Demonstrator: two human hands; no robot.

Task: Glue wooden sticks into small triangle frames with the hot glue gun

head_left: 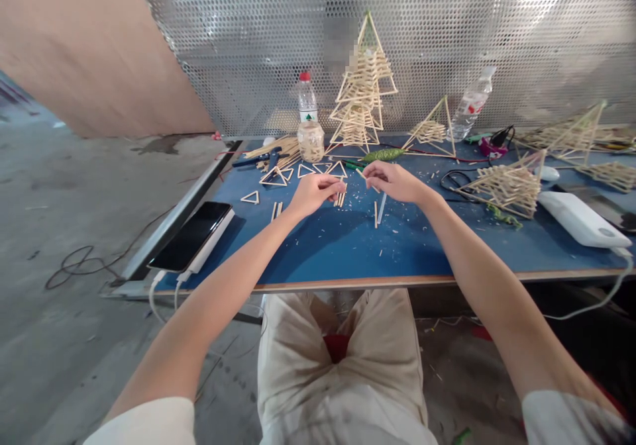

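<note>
Where the blue table (348, 253) begins, a phone (191, 235) is seen lying at its near left edge. Further in, a thin stick (332, 179) is pinched in the closed left hand (314, 193), and another stick (362, 175) is gripped by the right hand (392, 180). Small stick triangles (305, 171) are laid just beyond, and a stick tree (362, 91) is stood farthest back.
</note>
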